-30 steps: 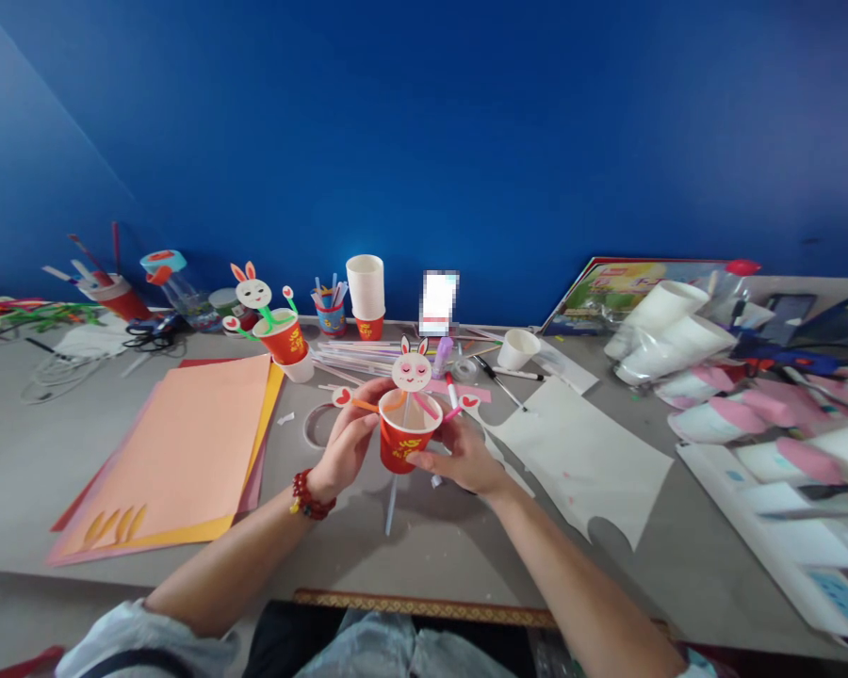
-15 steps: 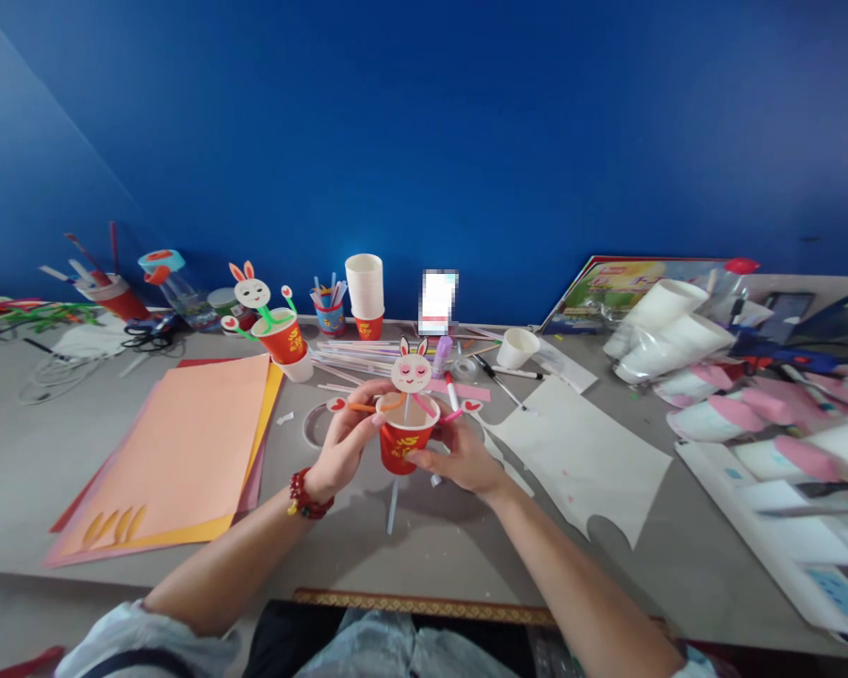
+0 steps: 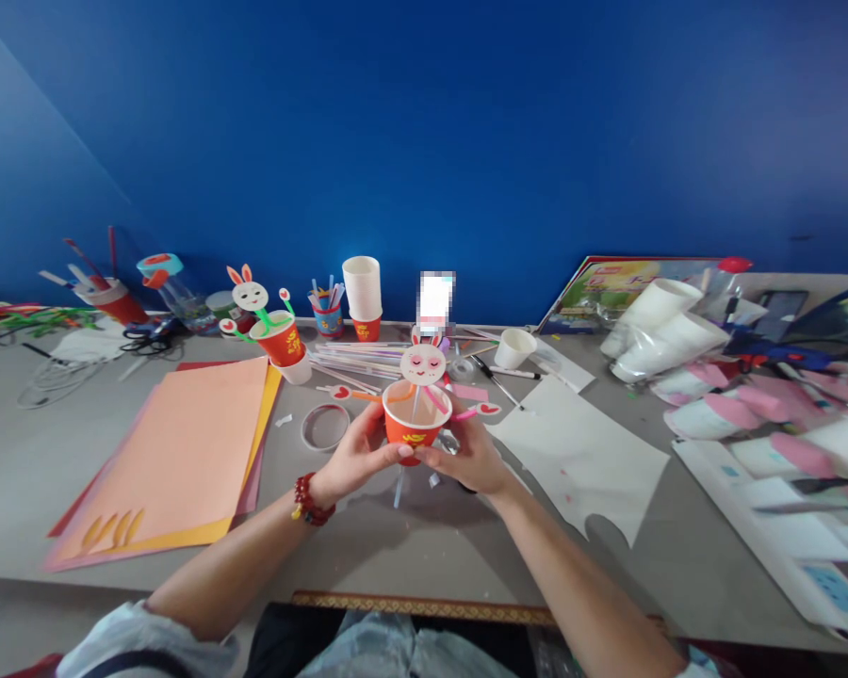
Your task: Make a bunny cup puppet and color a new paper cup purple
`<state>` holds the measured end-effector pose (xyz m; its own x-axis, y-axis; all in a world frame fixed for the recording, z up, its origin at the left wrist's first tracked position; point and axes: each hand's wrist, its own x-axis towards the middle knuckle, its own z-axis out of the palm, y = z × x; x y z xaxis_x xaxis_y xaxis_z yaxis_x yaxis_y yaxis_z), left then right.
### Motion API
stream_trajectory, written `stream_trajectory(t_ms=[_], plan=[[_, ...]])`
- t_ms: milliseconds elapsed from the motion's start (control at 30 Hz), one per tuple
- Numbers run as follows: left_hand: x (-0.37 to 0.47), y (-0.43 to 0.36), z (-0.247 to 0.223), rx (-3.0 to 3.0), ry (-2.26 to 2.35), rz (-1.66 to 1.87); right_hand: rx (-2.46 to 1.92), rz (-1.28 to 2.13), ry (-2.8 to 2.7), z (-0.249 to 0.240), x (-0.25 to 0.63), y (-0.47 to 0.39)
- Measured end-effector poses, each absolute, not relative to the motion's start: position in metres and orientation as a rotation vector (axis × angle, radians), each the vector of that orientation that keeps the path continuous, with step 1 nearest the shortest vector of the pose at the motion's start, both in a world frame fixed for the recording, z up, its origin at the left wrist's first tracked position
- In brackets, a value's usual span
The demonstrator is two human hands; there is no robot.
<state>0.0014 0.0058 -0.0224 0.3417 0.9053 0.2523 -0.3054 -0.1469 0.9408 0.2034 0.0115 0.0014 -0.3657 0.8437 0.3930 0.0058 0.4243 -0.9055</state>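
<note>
Between both hands a red paper cup (image 3: 415, 419) is held above the table, its open rim tilted toward me. My left hand (image 3: 359, 454) wraps its left side and my right hand (image 3: 470, 454) its right, thumbs meeting at the front. A paper rabbit head (image 3: 423, 363) with a drawn face rises from the cup on a clear drinking straw (image 3: 399, 488), whose lower end sticks out underneath. An orange arm and a pink arm reach sideways from the rim, each tipped with a white paper piece bearing a red heart. My fingers behind the cup are hidden.
A similar rabbit cup (image 3: 283, 344) with green arms stands at back left, behind stacked coloured paper (image 3: 176, 443). A tape roll (image 3: 325, 427) lies left of my hands. Loose straws (image 3: 357, 358), a cut white sheet (image 3: 583, 452) and wrapped paper cups (image 3: 668, 344) lie around.
The cup has risen slightly and tipped toward me, showing more of its inside. My left hand has slid lower, its thumb now at the cup's front beside the right thumb.
</note>
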Motion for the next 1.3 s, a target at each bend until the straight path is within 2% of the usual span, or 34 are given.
stream_trajectory(t_ms=[133, 333, 567, 867, 1300], plan=[[-0.002, 0.005, -0.028, 1.258, 0.648, 1.24, -0.714, 1.049, -1.901, 0.01, 0.22, 0.019], [-0.003, 0.0, -0.021, 1.367, 0.554, 1.085, -0.758, 1.314, -1.43, 0.018, 0.233, 0.022], [0.001, -0.004, -0.015, 1.488, 0.51, 0.954, -0.848, 1.091, -1.548, 0.034, 0.235, 0.009], [-0.001, -0.004, -0.016, 1.517, 0.537, 0.887, -0.909, 0.994, -1.659, 0.044, 0.238, 0.004], [0.005, -0.006, -0.014, 1.479, 0.599, 0.916, -0.841, 1.113, -1.721, 0.046, 0.239, -0.003]])
